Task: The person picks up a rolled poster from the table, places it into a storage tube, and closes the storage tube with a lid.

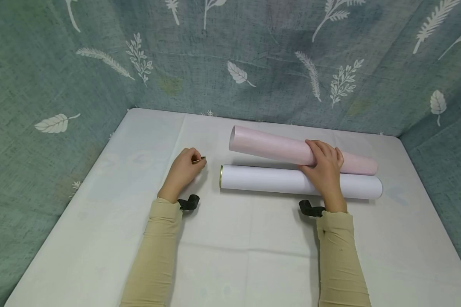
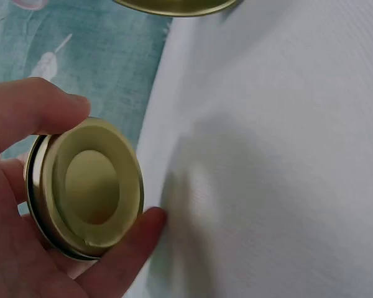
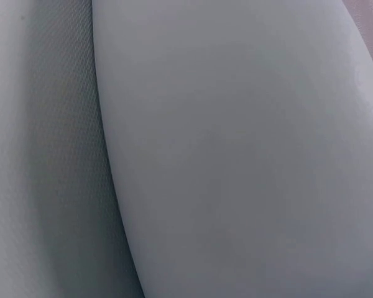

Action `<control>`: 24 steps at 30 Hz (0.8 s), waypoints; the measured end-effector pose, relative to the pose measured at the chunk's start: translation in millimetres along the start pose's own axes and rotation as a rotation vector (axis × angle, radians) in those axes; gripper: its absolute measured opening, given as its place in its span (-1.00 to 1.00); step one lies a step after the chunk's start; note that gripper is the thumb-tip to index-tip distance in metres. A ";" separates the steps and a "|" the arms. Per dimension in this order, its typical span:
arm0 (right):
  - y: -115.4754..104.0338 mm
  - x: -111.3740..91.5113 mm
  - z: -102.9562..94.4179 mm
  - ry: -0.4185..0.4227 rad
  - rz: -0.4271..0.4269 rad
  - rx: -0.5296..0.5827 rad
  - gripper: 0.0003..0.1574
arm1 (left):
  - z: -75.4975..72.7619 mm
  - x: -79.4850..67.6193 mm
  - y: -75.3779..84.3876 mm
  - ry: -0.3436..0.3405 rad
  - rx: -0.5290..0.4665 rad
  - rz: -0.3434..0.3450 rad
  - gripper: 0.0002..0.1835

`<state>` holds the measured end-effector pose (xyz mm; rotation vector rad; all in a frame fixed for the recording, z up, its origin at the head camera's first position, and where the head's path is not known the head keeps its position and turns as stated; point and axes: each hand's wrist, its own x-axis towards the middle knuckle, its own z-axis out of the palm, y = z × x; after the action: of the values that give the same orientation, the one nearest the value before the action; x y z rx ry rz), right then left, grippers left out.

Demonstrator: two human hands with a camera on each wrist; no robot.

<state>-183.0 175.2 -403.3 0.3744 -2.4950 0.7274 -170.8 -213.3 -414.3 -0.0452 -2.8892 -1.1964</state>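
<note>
My left hand pinches a round gold metal lid by its edge, thumb on one side and fingers on the other. The lid's stepped face shows in the left wrist view. To its right lies a white cardboard tube with a gold rim at its left end. Behind the tube, a roll of pink paper slants, its left end farther back. My right hand reaches over the tube and grips the pink roll, fingers across its top and thumb on the near side. The tube fills most of the right wrist view, hiding that hand.
A white cloth covers the table. Green leaf-patterned fabric hangs along the back and both sides. A black wrist camera sits by the left wrist and another black camera by the right.
</note>
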 end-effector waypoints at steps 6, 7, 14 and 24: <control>0.7 -0.2 0.1 -0.007 0.007 -0.003 -0.11 | 2.3 -1.2 -2.1 0.023 0.026 0.031 -0.77; 0.9 -0.3 0.2 -0.007 0.006 -0.006 -0.11 | 2.4 -1.3 -2.3 0.024 0.028 0.032 -0.76; 0.4 -0.2 1.1 0.005 -0.010 -0.006 -0.09 | -0.2 -1.8 -2.9 -0.005 0.027 -0.024 -0.73; -1.2 -0.4 -1.0 -0.008 0.004 -0.006 -0.11 | -4.2 -2.4 -2.0 -0.049 0.063 -0.043 -0.68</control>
<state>-181.8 174.9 -402.3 0.3711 -2.5059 0.7207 -168.5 -217.7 -412.8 -0.0118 -2.9828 -1.1254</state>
